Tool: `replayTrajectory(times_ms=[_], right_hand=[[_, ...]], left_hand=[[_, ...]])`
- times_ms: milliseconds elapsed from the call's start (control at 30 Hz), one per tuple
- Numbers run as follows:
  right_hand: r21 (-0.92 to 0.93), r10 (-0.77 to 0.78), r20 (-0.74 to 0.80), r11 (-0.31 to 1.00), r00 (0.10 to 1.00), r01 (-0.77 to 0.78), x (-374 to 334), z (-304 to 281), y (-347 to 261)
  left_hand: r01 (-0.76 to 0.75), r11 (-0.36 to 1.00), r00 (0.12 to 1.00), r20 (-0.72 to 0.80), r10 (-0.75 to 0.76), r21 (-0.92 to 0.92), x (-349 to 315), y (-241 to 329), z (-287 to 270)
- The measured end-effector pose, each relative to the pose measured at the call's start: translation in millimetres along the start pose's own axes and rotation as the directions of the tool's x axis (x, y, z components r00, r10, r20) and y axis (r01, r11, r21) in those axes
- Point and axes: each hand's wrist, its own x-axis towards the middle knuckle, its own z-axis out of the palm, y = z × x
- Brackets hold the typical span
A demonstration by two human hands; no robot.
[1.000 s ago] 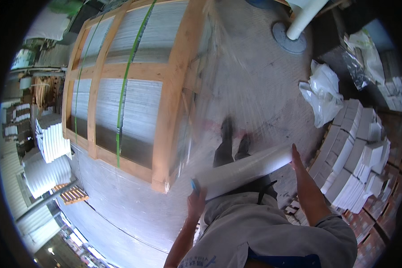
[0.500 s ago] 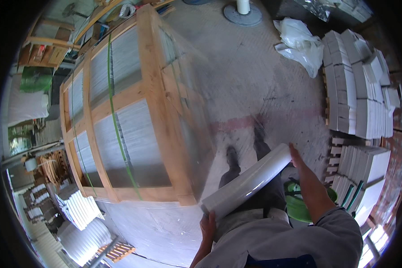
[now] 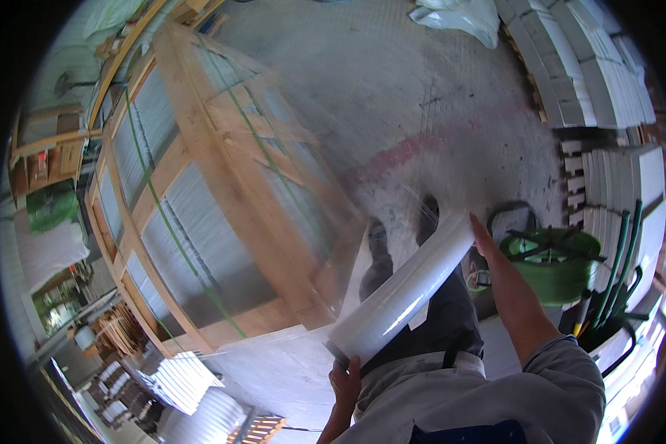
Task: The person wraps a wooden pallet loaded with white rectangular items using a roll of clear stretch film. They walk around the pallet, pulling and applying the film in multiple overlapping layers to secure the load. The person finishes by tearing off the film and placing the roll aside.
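A long roll of clear stretch film (image 3: 403, 288) lies slantwise before my body, held at both ends. My left hand (image 3: 345, 379) closes round its lower left end, by the dark core. At the upper right end, my right hand (image 3: 482, 237) grips the roll; its fingers are partly hidden behind it. To the left stands a large wooden crate (image 3: 233, 200) with grey-white panels inside and green straps (image 3: 155, 196) round it. A see-through sheet of film seems to cover the crate's right side, near the roll's left end; where it joins the roll is hard to make out.
Stacks of white boxes (image 3: 551, 63) on pallets line the right side. Nearer on the right are a green strap reel (image 3: 551, 270) and dark green handles (image 3: 612, 266). White plastic sheeting (image 3: 462, 18) lies on the floor ahead. White stacked goods (image 3: 185, 381) stand lower left.
My view has turned to the right, so the crate looks tilted and the green reel shows more fully. The roll stays in both hands, swung a little steeper.
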Motion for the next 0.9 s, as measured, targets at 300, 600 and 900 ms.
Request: replayTrajectory(times_ms=[300,600,900], right_hand=[[0.229,0.166,-0.121,0.964,0.979,-0.135,-77,62,129],[-0.525,-0.934,0.033,0.288,0.356,0.801,-164,125,342],[0.497,-0.148,-0.072,0.852,0.986,0.164,-285,176,415]], left_hand=[[-0.276,0.917,0.951,0.216,0.219,0.288,39,-71,-85],[-0.594,0.722,0.803,0.317,0.505,0.355,72,-103,-189],[-0.567,0.775,0.824,0.211,0.526,0.278,57,-168,-249]])
